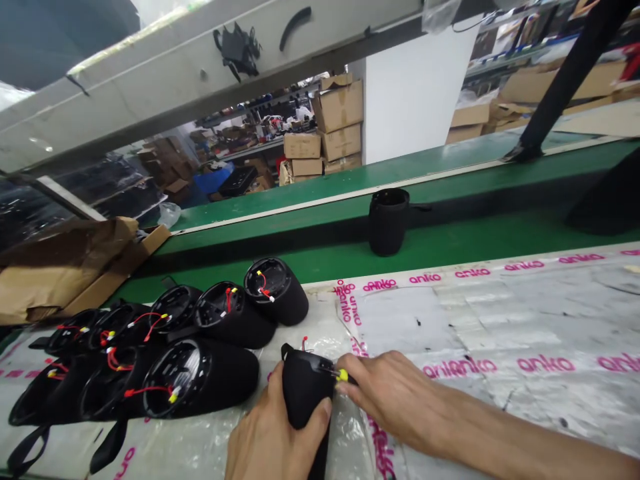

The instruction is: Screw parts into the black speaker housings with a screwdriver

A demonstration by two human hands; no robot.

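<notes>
Pink "anko" lettering repeats along the tape on the counter [480,320]. Above it, the left hand [275,427] grips a black cylinder [306,387], while the right hand [395,393] pinches a yellow connector [342,375] at the cylinder's upper rim.

- The desk [485,400] was covered in wrinkled clear film [345,427], with pink-lettered tape [545,364] across it.
- Eight black cylinders [233,373] sat grouped at its left, open ends showing, with red wires [150,390] and yellow or white connectors.
- Fabric loops [109,448] lay at the group's near edge.
</notes>
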